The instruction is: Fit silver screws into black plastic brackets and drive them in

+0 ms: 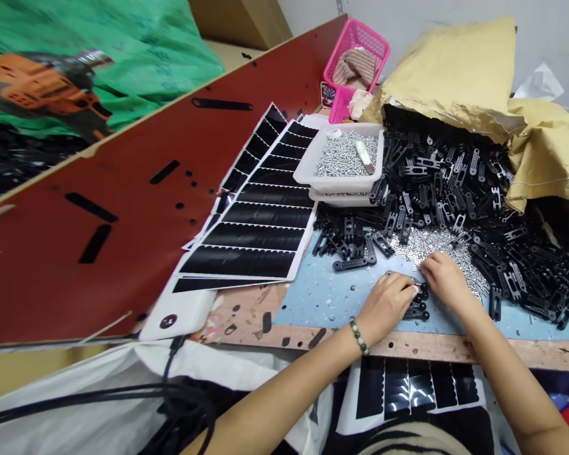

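My left hand [389, 298], with a beaded bracelet at the wrist, is closed over several black plastic parts with round ends [420, 311] on the blue mat [320, 297]. My right hand [443, 278] is just to the right of it, fingers pinched together at the near edge of a pile of small silvery metal pieces [427, 243]. Whatever is between the right fingertips is too small to make out. Around the metal pile lies a large heap of black plastic parts [455, 183], some slotted.
A white tub [308, 169] of screws stands behind the mat. Sheets of black strips [260, 221] lie left, beside a red-brown board [137, 202]. Paper sacks [450, 69] stand at the back, near a pink basket [382, 47]. An orange drill [33, 85] hangs upper left.
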`<state>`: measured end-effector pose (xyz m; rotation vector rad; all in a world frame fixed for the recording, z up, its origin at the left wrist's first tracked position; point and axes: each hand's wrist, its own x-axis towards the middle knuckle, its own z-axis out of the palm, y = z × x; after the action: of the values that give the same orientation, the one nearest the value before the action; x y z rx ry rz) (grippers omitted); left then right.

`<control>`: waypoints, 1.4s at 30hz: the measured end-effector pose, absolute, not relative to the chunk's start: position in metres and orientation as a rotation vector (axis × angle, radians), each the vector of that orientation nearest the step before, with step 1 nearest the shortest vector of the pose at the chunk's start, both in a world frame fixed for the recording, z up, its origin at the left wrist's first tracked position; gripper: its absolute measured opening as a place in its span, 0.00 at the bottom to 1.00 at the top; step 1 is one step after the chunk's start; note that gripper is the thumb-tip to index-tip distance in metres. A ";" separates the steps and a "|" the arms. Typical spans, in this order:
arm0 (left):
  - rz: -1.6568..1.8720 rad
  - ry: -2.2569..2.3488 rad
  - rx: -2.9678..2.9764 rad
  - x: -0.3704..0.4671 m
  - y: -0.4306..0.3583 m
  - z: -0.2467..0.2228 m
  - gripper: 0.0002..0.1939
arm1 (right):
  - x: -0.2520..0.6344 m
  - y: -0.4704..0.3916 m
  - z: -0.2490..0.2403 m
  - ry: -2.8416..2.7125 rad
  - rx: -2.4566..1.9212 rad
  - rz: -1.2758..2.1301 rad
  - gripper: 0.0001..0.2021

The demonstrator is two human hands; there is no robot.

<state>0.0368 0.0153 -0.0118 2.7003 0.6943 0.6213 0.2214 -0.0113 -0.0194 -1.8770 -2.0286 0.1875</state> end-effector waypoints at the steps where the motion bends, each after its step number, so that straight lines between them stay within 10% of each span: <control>1: 0.642 0.709 2.672 0.036 0.018 -0.008 0.08 | 0.220 -0.009 -0.019 -2.104 -1.915 0.131 0.07; 16: 0.313 0.526 2.884 0.080 0.105 -0.006 0.10 | 0.221 -0.002 -0.016 -2.334 -1.812 -0.064 0.09; 28: 0.603 0.634 2.342 0.024 0.031 -0.006 0.07 | 0.199 -0.071 -0.013 -1.673 -1.572 0.585 0.08; 42: 0.657 0.704 2.445 0.019 0.019 -0.023 0.06 | 0.183 -0.068 -0.019 -2.031 -1.636 0.322 0.10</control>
<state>0.0192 0.0189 -0.0229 2.4454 0.7044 0.6566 0.1825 -0.0676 -0.0194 -1.6359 -2.0307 0.3225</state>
